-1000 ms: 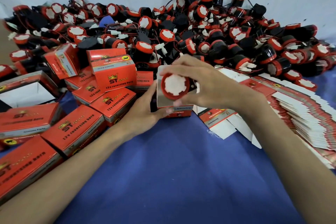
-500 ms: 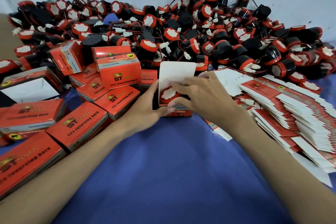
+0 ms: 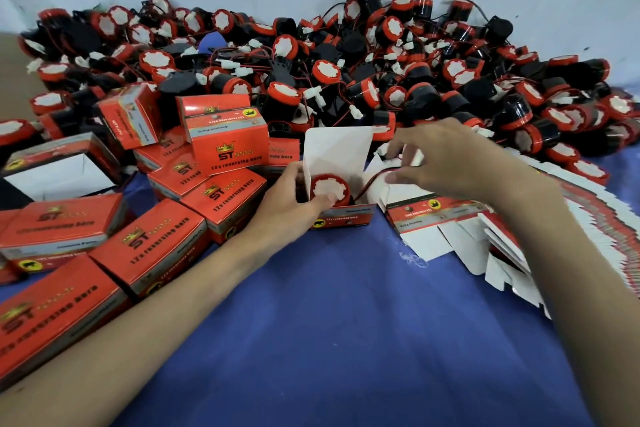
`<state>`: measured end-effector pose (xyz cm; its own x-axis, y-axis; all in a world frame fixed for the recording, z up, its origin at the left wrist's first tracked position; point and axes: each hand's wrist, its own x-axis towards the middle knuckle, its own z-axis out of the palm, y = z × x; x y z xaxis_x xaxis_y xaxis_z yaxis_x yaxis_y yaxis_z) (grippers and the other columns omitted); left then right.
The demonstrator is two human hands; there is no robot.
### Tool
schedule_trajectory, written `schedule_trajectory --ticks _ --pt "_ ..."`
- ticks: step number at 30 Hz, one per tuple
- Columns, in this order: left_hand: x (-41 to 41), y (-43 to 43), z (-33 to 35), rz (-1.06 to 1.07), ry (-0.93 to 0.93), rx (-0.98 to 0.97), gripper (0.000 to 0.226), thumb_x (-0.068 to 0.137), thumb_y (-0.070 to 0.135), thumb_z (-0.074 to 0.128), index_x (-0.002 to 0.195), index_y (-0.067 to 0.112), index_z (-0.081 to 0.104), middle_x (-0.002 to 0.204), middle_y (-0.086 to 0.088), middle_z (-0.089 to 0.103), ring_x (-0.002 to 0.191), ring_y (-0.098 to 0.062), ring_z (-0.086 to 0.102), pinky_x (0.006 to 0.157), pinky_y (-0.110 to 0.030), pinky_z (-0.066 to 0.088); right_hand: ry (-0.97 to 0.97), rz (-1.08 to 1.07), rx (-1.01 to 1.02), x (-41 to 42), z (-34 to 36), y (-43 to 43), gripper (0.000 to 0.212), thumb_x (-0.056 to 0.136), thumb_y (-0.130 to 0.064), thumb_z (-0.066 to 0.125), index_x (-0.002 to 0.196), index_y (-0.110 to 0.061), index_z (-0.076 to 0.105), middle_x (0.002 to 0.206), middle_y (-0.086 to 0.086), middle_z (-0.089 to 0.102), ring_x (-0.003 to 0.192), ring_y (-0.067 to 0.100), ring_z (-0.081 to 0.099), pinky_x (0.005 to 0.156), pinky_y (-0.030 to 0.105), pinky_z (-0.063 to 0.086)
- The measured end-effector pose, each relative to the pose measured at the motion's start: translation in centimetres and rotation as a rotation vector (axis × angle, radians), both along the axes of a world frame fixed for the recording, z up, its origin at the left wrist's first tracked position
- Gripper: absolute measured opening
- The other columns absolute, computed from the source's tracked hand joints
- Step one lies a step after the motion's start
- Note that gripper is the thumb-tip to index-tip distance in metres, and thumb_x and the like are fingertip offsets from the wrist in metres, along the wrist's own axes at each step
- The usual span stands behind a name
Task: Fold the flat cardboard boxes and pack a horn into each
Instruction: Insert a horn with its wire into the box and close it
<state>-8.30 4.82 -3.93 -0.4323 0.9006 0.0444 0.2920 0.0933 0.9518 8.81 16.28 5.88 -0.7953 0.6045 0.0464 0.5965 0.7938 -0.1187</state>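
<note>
Seen only as two bare forearms (image 3: 149,315), bare left hand (image 3: 291,204) and bare right hand (image 3: 446,163).

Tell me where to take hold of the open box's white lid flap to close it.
Pinch the free top edge of the lid flap, coming from above. It stands upright behind the horn, so that edge is bare; the left hand holds the left side of the open box, and the red wire trails out on the right.
</note>
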Motion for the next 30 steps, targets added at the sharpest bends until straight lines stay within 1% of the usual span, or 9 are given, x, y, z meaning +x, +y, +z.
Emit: schedule_trajectory --ticks 3,6,9,12,14,19,21,24,30 --pt "-0.1 0.4 0.0 -0.003 -0.029 -0.042 0.040 0.082 0.028 0.073 0.113 0.035 0.048 0.109 0.014 0.062 0.101 -0.002 0.057 0.084 -0.021 0.046 0.261 0.005 -0.120 -0.3 0.2 -0.5 0.014 0.087 -0.026 0.068 0.075 -0.019 0.066 0.061 -0.008 0.068 0.049 -0.001 0.062 0.054 0.013 0.049" --pt "-0.1 0.6 0.0 -0.035 -0.055 -0.054 0.045 0.080 0.032 0.076 0.115 0.037 0.049 0.108 0.017 0.062 0.097 0.004 0.056 0.074 -0.012 0.041 0.479 0.031 -0.136 -2.1 -0.5 -1.8 0.009 0.090 -0.017 0.065 0.082 -0.015 0.069 0.070 -0.005 0.071 0.052 -0.007 0.062 0.057 0.003 0.045" --pt "-0.3 0.3 0.2 -0.099 -0.030 -0.045 0.035 0.079 0.036 0.075 0.105 0.044 0.053 0.099 0.026 0.062 0.088 0.017 0.055 0.067 -0.003 0.041 0.367 0.172 -0.046 -4.0 -2.4 -3.0 0.011 0.094 -0.019 0.056 0.094 -0.018 0.066 0.079 -0.004 0.068 0.064 0.007 0.059 0.067 0.020 0.046" --pt "-0.7 0.4 0.1 -0.125 -0.013 -0.041 0.035 0.080 0.031 0.075 0.108 0.037 0.056 0.098 0.018 0.065 0.097 0.004 0.059 0.086 -0.017 0.047 0.221 0.256 0.074 -4.9 -4.1 -3.6 0.023 0.097 -0.017 0.043 0.108 -0.014 0.063 0.099 0.002 0.068 0.091 0.026 0.059 0.079 0.038 0.043" --pt "-0.8 0.4 0.2 -0.140 0.005 -0.043 0.041 0.078 0.028 0.077 0.113 0.032 0.056 0.101 0.013 0.066 0.100 -0.003 0.061 0.090 -0.023 0.047 0.210 0.269 0.091 -5.0 -4.1 -3.7 0.028 0.096 -0.016 0.042 0.115 -0.013 0.062 0.109 0.004 0.066 0.098 0.027 0.058 0.082 0.038 0.042" --pt "-0.9 0.1 0.0 -0.170 0.086 0.000 0.057 0.072 0.031 0.076 0.123 0.033 0.051 0.114 0.016 0.062 0.109 0.007 0.053 0.091 -0.015 0.041 0.043 0.256 0.164 -5.0 -4.3 -3.9 0.035 0.095 -0.036 0.040 0.112 -0.021 0.067 0.125 0.000 0.048 0.113 0.023 0.045 0.098 0.035 0.035" --pt "-1.1 0.0 -0.4 -0.192 0.088 0.020 0.056 0.079 0.024 0.075 0.129 0.031 0.050 0.119 0.016 0.061 0.113 0.005 0.052 0.094 -0.016 0.041 -0.025 0.210 0.165 -5.0 -4.5 -4.1 0.048 0.093 -0.049 0.030 0.112 -0.026 0.067 0.122 -0.001 0.045 0.115 0.022 0.042 0.097 0.036 0.032" --pt "-1.3 -0.2 -0.8 -0.222 0.117 0.039 0.048 0.084 0.028 0.071 0.126 0.032 0.050 0.122 0.020 0.057 0.116 0.011 0.047 0.096 -0.009 0.037 0.109 0.143 0.060 -5.2 -4.6 -4.4 0.060 0.093 -0.055 0.019 0.099 -0.026 0.071 0.117 -0.006 0.051 0.115 0.015 0.042 0.096 0.033 0.028" --pt "-1.1 -0.4 -0.8 -0.185 0.157 0.029 0.041 0.079 0.048 0.068 0.113 0.034 0.050 0.110 0.025 0.058 0.104 0.019 0.048 0.082 -0.001 0.036 0.254 0.172 -0.027 -5.4 -4.7 -3.4 0.037 0.100 -0.041 0.037 0.094 -0.017 0.064 0.097 -0.008 0.062 0.092 0.013 0.055 0.069 0.025 0.027"
